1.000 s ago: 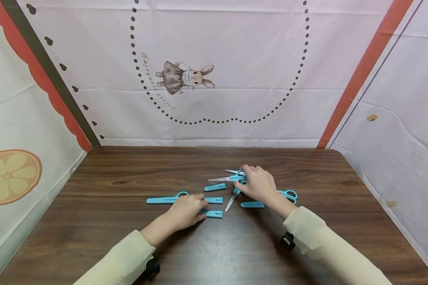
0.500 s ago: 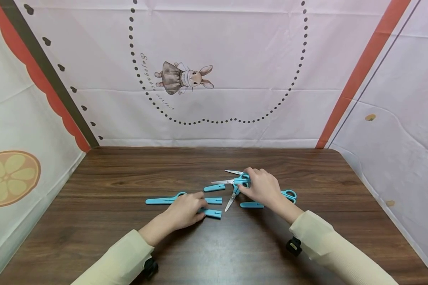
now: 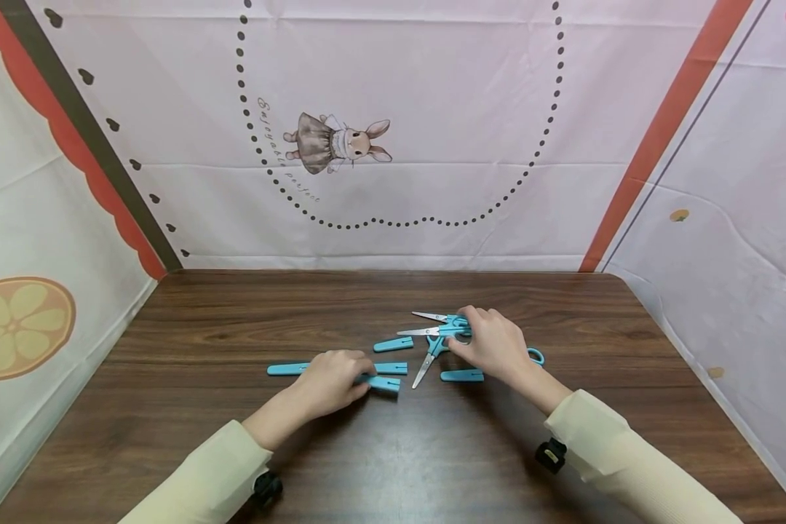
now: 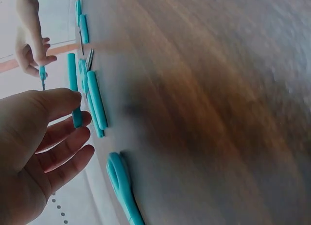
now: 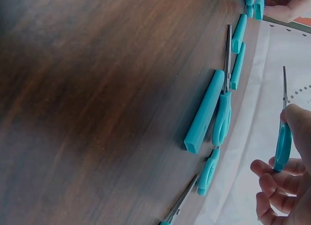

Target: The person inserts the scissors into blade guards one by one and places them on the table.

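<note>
My left hand [image 3: 334, 382] pinches a light-blue scissor sheath [image 4: 73, 81] between thumb and forefinger, its slotted end pointing right and raised off the table. Thumb and fingers of my right hand [image 3: 495, 346] grip the blue handles of a pair of scissors [image 5: 284, 145], its bare blade [image 3: 419, 332] pointing left. Two more bare scissors lie beneath and behind, one with its blade [image 3: 423, 371] toward the front, the other with its blade [image 3: 430, 316] to the left. Partly hidden by the left hand is a sheathed pair of scissors [image 3: 288, 370].
Loose blue sheaths lie on the brown table [image 3: 236, 306]: one [image 3: 393, 345] at the back, one [image 3: 396, 368] behind the held sheath, one [image 3: 461, 375] nearer the right forearm. Another scissors handle [image 3: 536, 355] shows beyond that forearm. Printed cloth [image 3: 465, 109] hangs behind the table.
My left hand has lifted the sheath off the table and drawn it slightly left and back. My right hand has raised its scissors and shifted right with them.
</note>
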{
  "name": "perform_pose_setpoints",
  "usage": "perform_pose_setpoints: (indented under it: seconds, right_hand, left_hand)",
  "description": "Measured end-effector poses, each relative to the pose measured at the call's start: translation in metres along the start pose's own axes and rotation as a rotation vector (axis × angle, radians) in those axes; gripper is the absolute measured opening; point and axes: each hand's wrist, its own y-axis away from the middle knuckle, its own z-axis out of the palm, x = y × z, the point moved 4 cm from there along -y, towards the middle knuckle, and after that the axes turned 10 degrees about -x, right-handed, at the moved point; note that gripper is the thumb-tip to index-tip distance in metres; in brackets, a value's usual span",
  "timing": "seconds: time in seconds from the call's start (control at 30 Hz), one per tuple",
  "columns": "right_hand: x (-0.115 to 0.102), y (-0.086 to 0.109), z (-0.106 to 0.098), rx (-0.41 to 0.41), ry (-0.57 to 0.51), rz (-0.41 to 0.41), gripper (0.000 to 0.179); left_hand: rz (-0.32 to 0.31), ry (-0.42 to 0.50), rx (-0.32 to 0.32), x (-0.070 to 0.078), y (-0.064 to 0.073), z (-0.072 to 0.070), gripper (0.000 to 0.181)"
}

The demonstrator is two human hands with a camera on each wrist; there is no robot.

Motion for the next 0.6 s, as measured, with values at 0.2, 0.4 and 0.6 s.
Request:
perform_pose_setpoints:
  seconds: [0.2,0.4,0.6]
  right_hand:
    - [0.0,0.005,0.001,0.008,-0.013,0.007,0.047]
    - [-0.002,0.007,0.002,0.019,-0.007,-0.006,0.047]
    - [-0.003,0.009,0.002,0.031,-0.004,-0.014,0.045]
  left_hand:
    - [-0.002,0.017,0.035,-0.004,0.003,-0.008,0.012]
    - [-0.004,0.024,0.052,-0.008,0.003,-0.014,0.014]
    - [-0.018,0.008,0.079,-0.013,0.004,-0.017,0.013]
